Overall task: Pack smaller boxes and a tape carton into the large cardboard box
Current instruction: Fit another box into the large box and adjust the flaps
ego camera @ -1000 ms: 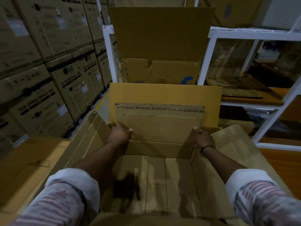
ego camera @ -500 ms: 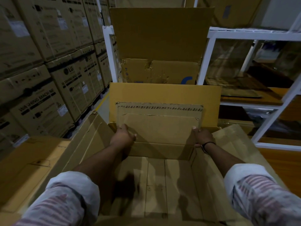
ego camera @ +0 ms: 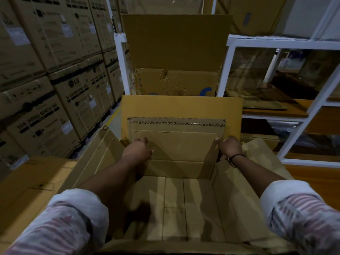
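Note:
The large cardboard box (ego camera: 237,203) stands open in front of me, its flaps spread outward and its floor bare. A smaller flat brown carton (ego camera: 176,144) with a torn tape strip along its top stands upright against the far wall inside it. My left hand (ego camera: 137,150) grips the carton's left edge, thumb across its front. On the opposite edge, my right hand (ego camera: 230,147), with a dark band on the wrist, grips it with curled fingers. No tape carton is visible.
Stacked washing-machine boxes (ego camera: 55,107) wall off the left side. A white metal rack (ego camera: 276,42) holding flat cardboard stands at the back right. Another open box (ego camera: 176,52) rises behind the large box, and a closed carton (ego camera: 27,190) sits at my near left.
My left hand has slid slightly right, its thumb now over the carton's front. The right hand has crept a little higher on the edge. The carton stays against the far wall.

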A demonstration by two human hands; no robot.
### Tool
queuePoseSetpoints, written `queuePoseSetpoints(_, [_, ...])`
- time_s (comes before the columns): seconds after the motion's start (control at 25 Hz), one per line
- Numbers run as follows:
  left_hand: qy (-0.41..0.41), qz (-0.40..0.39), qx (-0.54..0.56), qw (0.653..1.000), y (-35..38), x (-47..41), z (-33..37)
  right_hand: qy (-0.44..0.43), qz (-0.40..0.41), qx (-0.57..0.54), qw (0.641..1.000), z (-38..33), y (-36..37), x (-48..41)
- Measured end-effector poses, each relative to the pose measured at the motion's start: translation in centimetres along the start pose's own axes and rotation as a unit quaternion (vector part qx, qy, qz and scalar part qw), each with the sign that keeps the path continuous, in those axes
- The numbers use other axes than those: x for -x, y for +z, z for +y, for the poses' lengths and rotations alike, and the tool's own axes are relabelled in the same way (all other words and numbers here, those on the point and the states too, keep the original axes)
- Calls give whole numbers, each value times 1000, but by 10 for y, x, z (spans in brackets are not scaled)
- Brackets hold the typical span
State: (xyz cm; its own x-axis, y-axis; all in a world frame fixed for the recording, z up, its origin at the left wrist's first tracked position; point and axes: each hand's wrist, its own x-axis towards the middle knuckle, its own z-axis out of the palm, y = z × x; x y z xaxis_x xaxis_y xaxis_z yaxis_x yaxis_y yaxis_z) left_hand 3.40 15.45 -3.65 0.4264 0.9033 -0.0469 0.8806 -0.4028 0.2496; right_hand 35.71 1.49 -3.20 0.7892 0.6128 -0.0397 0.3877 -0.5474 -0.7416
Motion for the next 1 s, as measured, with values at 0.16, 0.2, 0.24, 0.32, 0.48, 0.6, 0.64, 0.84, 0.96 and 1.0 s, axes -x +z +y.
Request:
queuePoseSetpoints(0.16, [31,11,-38,999,-15,1,5,-38,8,28,999,-9,-3,6])
queuePoseSetpoints(0.2, [37,14,-50,998,-18,2,6,-48,7,30,998,-11,-3,8])
queuePoseSetpoints(0.24, [43,19,-59,997,-22,4,7,-53,5,30,998,-13,-3,10])
queuePoseSetpoints(0.32, [55,27,-70,996,-27,6,7,-61,-2,35,998,-20,-5,16])
queuePoseSetpoints(0.48, [74,38,-80,993,-36,9,4,-84,-21,59,995,-31,-8,25])
queuePoseSetpoints(0.6, [82,40,-96,991,-41,14,4,-91,-36,69,993,-34,-8,31])
queuePoseSetpoints(0.64, [83,37,-99,991,-43,15,4,-94,-45,72,992,-36,-8,33])
queuePoseSetpoints(0.84, [82,16,-93,992,-44,17,5,-117,-128,142,974,-37,-3,42])
queuePoseSetpoints(0.96, [80,10,-90,993,-42,18,7,-145,-188,220,946,-38,1,42])
queuePoseSetpoints(1.0, [82,8,-93,992,-41,18,7,-146,-197,235,941,-39,2,42])
